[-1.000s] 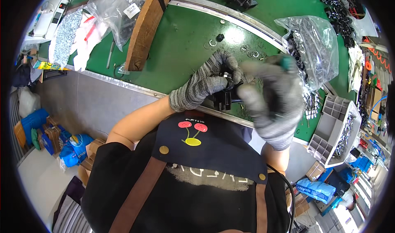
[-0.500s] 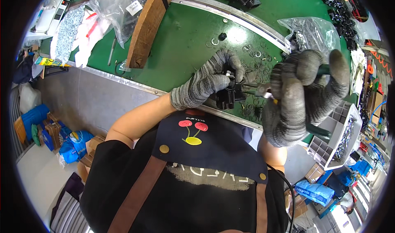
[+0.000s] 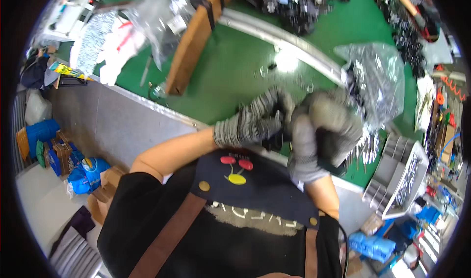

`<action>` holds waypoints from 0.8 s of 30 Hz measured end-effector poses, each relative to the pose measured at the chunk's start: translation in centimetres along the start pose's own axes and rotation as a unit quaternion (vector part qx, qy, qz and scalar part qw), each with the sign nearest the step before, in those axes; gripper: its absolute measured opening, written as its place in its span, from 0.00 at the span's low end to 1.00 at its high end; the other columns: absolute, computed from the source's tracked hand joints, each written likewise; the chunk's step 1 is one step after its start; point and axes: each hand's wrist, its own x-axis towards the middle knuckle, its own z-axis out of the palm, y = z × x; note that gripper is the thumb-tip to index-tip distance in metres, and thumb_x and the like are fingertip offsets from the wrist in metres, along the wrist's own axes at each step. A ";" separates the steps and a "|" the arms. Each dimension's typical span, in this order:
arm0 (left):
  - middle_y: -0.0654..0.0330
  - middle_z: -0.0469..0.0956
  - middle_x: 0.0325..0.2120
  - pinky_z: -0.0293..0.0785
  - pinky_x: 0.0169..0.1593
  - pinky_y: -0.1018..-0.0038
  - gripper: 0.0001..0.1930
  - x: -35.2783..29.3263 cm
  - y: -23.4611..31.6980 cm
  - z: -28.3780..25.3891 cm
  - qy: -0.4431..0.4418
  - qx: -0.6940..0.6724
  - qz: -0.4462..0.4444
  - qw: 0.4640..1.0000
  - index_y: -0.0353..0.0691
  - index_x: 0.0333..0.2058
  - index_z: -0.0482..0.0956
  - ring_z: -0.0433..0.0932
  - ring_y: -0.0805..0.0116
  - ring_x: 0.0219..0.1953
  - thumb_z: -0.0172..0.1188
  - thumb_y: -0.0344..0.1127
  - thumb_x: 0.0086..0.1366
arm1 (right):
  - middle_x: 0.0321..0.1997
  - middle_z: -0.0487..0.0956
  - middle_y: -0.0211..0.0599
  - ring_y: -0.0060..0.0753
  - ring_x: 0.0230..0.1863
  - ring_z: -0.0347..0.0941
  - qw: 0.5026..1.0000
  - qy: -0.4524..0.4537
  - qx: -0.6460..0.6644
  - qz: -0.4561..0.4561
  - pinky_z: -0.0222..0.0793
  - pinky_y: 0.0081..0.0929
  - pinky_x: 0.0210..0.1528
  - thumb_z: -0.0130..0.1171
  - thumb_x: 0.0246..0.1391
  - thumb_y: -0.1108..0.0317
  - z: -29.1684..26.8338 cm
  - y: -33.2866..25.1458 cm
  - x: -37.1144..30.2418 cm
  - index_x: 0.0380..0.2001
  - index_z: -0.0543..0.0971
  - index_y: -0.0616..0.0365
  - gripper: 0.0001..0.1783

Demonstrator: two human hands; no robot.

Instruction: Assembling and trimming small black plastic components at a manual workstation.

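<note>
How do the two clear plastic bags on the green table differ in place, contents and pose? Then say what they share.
The bag at the far left lies at the table's left end by a wooden board; the bag on the right lies just beyond the gloved right hand. The left bag looks mostly slack and pale inside; the right bag bulges with small dark parts. Both are crumpled, see-through and rest on the green table.

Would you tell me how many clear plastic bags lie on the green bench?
2: one bag at the far left by the wooden block, another bag right of the hands. Others may be hidden.
</note>
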 end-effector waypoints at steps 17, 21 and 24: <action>0.65 0.70 0.41 0.68 0.52 0.75 0.22 0.8 -1.6 0.7 -0.001 -0.182 0.077 0.980 0.44 0.49 0.67 0.69 0.75 0.46 0.65 0.47 0.64 | 0.35 0.74 0.29 0.24 0.29 0.72 0.974 0.151 0.161 0.051 0.76 0.27 0.38 0.67 0.56 0.69 0.2 -0.8 0.0 0.48 0.75 0.60 0.18; 0.65 0.69 0.39 0.68 0.52 0.75 0.16 0.8 -0.6 1.1 0.010 -0.118 0.035 0.992 0.43 0.47 0.66 0.69 0.76 0.44 0.60 0.37 0.64 | 0.33 0.75 0.30 0.24 0.29 0.72 0.994 0.099 0.050 0.007 0.75 0.26 0.38 0.67 0.54 0.69 -0.4 0.0 -0.3 0.44 0.77 0.59 0.15; 0.66 0.69 0.39 0.68 0.52 0.75 0.15 0.9 -1.1 1.3 0.023 -0.083 0.038 0.996 0.43 0.47 0.66 0.68 0.76 0.44 0.56 0.32 0.62 | 0.33 0.76 0.30 0.25 0.29 0.72 0.997 0.035 -0.042 -0.056 0.74 0.25 0.39 0.68 0.53 0.69 -0.4 0.5 -1.0 0.41 0.77 0.58 0.14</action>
